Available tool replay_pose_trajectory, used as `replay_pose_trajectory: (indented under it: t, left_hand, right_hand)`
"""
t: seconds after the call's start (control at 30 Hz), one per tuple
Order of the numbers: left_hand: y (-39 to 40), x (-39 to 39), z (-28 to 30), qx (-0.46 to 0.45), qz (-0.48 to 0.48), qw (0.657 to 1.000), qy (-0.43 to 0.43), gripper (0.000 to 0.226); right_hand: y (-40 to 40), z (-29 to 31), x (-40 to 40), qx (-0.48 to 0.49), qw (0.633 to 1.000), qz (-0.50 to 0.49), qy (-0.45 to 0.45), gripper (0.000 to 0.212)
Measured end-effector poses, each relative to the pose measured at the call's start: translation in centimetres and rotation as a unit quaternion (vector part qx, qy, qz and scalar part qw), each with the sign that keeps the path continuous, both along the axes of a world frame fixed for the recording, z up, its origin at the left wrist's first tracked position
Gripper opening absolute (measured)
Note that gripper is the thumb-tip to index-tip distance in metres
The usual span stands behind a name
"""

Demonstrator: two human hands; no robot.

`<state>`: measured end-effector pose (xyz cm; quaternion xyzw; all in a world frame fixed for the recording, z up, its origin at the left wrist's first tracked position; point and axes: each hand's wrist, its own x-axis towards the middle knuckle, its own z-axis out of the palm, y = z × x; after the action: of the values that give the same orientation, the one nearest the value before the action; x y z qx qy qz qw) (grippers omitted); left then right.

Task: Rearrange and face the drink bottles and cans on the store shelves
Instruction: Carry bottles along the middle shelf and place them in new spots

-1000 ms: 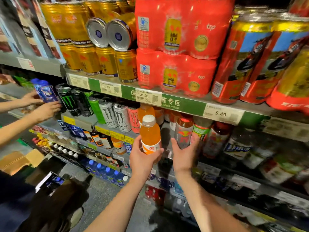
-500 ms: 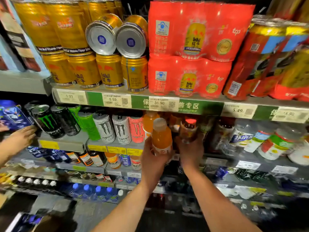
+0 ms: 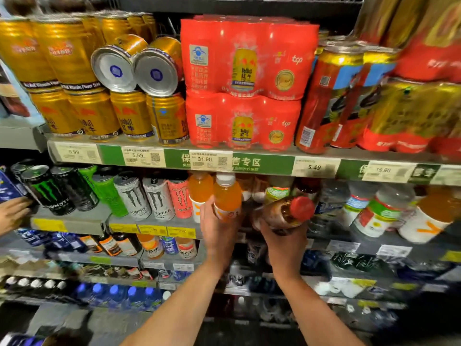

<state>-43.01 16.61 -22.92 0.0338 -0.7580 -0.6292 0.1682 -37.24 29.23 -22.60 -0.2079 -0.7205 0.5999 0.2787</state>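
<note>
Left hand: the left hand (image 3: 219, 228) is wrapped around the lower body of an orange drink bottle (image 3: 227, 196), holding it upright with its white cap just under the price rail
Right hand: the right hand (image 3: 283, 239) grasps a brown drink bottle (image 3: 283, 213) from below; the bottle is tipped over, its red cap pointing to 3 o'clock and slightly toward the camera
Held bottles: side by side at the front edge of the middle shelf, the brown one at 3 o'clock of the orange one, close but whether they touch I cannot tell
Second orange bottle: a matching orange bottle (image 3: 199, 193) stands on the shelf just at 9 o'clock of the held one
Energy cans: a row of tall cans (image 3: 139, 196) runs toward 9 o'clock on the same shelf, pink, two white, green, then black
Blurred bottles: more bottles (image 3: 374, 211) stand at 3 o'clock of the right hand, leaning and too blurred to read
Price rail: the green price rail (image 3: 249, 162) lies at 12 o'clock of both hands
Top shelf: gold cans (image 3: 94, 113) stacked at 11 o'clock with two lying on their sides, red multipacks (image 3: 244, 83) straight up at 12
Another person: another person's hand (image 3: 12, 213) reaches the black cans at far 9 o'clock
</note>
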Motion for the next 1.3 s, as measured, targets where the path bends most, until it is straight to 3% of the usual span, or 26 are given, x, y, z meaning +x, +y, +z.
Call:
replay_pose_trajectory:
  t: [0.1, 0.17, 0.37, 0.57, 1.0, 1.17, 1.3]
  left_hand:
    - [1.8, -0.4, -0.3, -0.003, 0.103, 0.993, -0.056, 0.076]
    - [3.0, -0.3, -0.3, -0.021, 0.126, 0.991, -0.051, 0.086]
    - [4.8, -1.1, -0.4, -0.073, 0.160, 0.984, -0.025, 0.079]
    - [5.6, -1.4, -1.8, -0.104, 0.183, 0.978, -0.005, 0.075]
    - [5.8, -1.3, -2.2, -0.128, 0.275, 0.953, -0.004, 0.075]
    - [4.8, -0.9, -2.6, -0.121, 0.247, 0.961, 0.004, 0.075]
    - [4.2, 0.4, -2.4, -0.080, 0.209, 0.974, 0.027, 0.073]
  right_hand:
    - [1.4, -0.6, 0.5, 0.025, 0.999, 0.037, -0.019, 0.087]
    - [2.4, -1.1, 0.5, 0.035, 0.997, 0.060, -0.038, 0.086]
    - [4.6, -0.3, 1.2, 0.015, 0.992, 0.128, -0.008, 0.040]
    - [6.5, -1.2, 1.4, -0.041, 0.985, 0.169, -0.004, 0.049]
    - [7.7, -2.0, 1.4, -0.029, 0.978, 0.204, -0.020, 0.050]
    - [7.2, -1.8, 1.7, 0.004, 0.983, 0.181, 0.003, 0.044]
    - [6.8, -1.4, 1.9, 0.009, 0.991, 0.137, -0.001, 0.055]
